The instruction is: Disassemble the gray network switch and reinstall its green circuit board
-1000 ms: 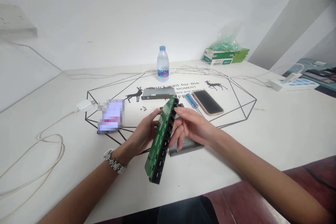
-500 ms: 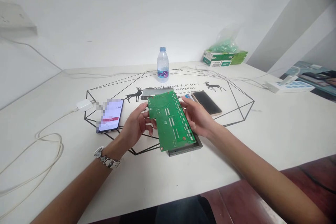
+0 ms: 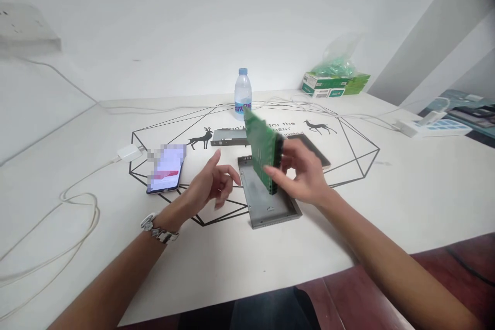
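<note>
- The right hand (image 3: 303, 170) is clamped on the circuit board (image 3: 261, 149), thumb across the green face and fingers behind the row of black sockets (image 3: 277, 157) along its edge
- The circuit board lies just left of that hand, held up on edge with a tilt, green face toward the left; its socket edge, which looks like the long one, runs steeply down and toward the person, though motion blur makes the exact angle hard to judge
- The left hand (image 3: 212, 185) holds nothing: thumb raised, fingers loosely curled and apart, with a gap between it and the board — the right hand is clearly the nearer one
- Under the board is the shallow metal tray (image 3: 266, 209), hollow side up, its long axis running away from the person with the far end leaning left; the board hangs over its far right part, and whether they touch cannot be told
- Left fingertips are at the tray's left rim, contact unclear
- Beyond the tray, the metal cover (image 3: 230, 137) lies crosswise on the white table (image 3: 193, 278)
- Farther out: a dark phone (image 3: 315, 150) behind the right hand, a lit phone (image 3: 166, 170) left of the left hand, and a water bottle (image 3: 243, 93) beyond the cover
</note>
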The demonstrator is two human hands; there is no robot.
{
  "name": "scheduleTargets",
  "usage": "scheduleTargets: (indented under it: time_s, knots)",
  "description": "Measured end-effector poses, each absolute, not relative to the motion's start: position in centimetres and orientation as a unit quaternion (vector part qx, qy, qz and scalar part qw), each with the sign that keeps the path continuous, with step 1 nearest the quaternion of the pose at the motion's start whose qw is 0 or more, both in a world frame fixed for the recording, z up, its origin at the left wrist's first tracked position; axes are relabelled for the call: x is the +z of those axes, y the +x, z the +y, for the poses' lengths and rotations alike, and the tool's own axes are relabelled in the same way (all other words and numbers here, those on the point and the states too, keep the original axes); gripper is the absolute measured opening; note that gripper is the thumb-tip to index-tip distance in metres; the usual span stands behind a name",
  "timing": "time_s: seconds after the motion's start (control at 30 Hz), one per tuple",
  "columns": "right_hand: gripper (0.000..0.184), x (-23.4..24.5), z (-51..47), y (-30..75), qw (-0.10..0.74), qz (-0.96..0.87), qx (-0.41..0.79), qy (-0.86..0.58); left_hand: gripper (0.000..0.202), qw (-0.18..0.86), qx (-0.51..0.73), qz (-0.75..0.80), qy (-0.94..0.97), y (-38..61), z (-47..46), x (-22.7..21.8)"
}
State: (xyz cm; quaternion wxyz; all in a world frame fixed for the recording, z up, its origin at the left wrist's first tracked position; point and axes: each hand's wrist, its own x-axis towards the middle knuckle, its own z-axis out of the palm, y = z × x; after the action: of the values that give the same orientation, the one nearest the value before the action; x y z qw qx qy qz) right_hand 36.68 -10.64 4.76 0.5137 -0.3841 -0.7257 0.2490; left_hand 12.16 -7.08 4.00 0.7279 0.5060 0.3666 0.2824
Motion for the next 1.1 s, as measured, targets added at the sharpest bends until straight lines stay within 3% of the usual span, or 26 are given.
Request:
scheduleTargets:
  time_s: [0.17, 0.33, 0.43, 0.5, 0.57, 0.67, 0.73, 0.93, 1.1]
  knots:
    - [0.03, 4.6, -10.7, 36.5, 0.346, -0.886, 0.01, -0.308, 0.085, 0.813, 0.241, 0.299, 0.439, 11.4, -7.0, 4.2]
    - [0.033, 4.1, -10.7, 35.9, 0.367, -0.871, -0.045, -0.324, 0.052, 0.783, 0.307, 0.346, 0.415, 11.0, -7.1, 4.4]
    - [0.044, 3.8, -10.5, 35.7, 0.436, -0.823, 0.062, -0.357, 0.04, 0.757, 0.354, 0.358, 0.417, 11.4, -7.2, 4.3]
    - [0.055, 3.8, -10.3, 35.6, 0.498, -0.75, 0.186, -0.393, 0.038, 0.748, 0.364, 0.362, 0.421, 11.7, -7.4, 4.2]
    - [0.054, 4.1, -10.1, 35.5, 0.522, -0.66, 0.325, -0.431, 0.036, 0.741, 0.376, 0.365, 0.42, 11.9, -7.6, 4.2]
    - [0.035, 4.5, -9.7, 35.2, 0.442, -0.569, 0.524, -0.454, 0.034, 0.74, 0.39, 0.366, 0.407, 12.2, -8.0, 4.1]
    - [0.044, 4.7, -9.7, 35.0, 0.378, -0.541, 0.62, -0.424, 0.036, 0.746, 0.386, 0.366, 0.402, 12.3, -8.2, 4.2]
    - [0.048, 4.9, -9.9, 34.8, 0.382, -0.485, 0.704, -0.351, 0.055, 0.738, 0.352, 0.377, 0.435, 12.7, -8.3, 4.3]
    - [0.048, 5.0, -10.1, 34.9, 0.379, -0.481, 0.714, -0.341, 0.048, 0.714, 0.348, 0.419, 0.439, 12.7, -7.9, 3.6]
